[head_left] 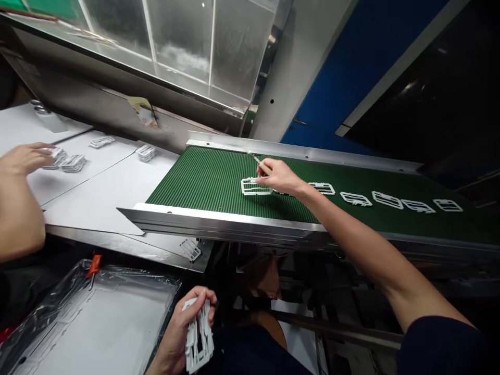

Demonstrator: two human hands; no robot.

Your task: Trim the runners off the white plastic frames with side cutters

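My left hand (pixel 183 325), low in the view, is closed around several stacked white plastic frames (pixel 201 346). Over the green conveyor belt (pixel 203 179) reaches my right hand (pixel 279 174), its fingers closed on a thin tool (pixel 260 163) with a pale handle. Its fingertips are at a white plastic frame (pixel 253 187) on the belt; whether they grip it too I cannot tell. More white frames (pixel 355 199) lie spaced out along the belt to the right.
Another person's hand (pixel 29 158) touches stacked frames (pixel 73 163) on the white-covered table (pixel 97 200) at left. A metal rail (pixel 234 221) edges the belt. An orange-handled tool (pixel 94 265) lies at a plastic-lined box (pixel 117 317). One frame (pixel 190 249) sits at the table corner.
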